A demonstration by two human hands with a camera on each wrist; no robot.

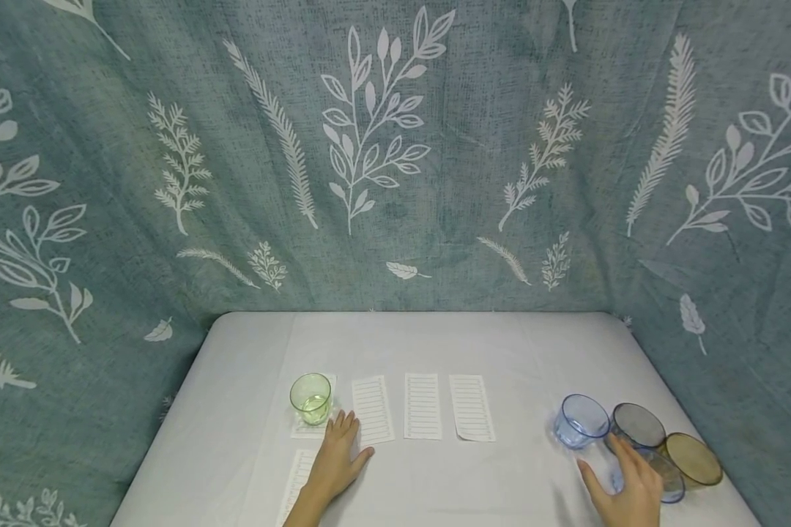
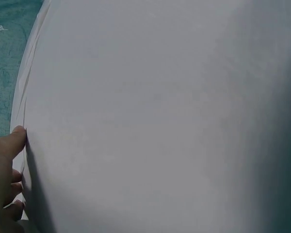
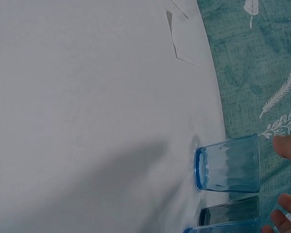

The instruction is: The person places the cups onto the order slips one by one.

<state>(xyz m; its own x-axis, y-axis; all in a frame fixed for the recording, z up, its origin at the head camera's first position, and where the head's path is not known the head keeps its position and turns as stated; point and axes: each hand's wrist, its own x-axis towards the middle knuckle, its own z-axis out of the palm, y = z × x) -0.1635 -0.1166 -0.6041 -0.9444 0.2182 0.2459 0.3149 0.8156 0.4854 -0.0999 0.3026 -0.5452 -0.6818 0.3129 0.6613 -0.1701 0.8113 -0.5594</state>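
i'm holding my right hand (image 1: 633,489) spread, five o'clock of far blue glass (image 1: 581,424), likely starting a pick, next needing a pinch; left hand (image 1: 335,455) idling, spread.

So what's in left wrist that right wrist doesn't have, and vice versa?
Only left wrist: the left hand.

Only right wrist: the right hand, its thumb and fingers apart; a blue glass whole, a grey-tinted glass partly hidden, and a second blue glass cut off by the lower edge.

Both: white tablecloth and teal leaf-print fabric. Can't tell whether the pale edges beside the left hand are paper.
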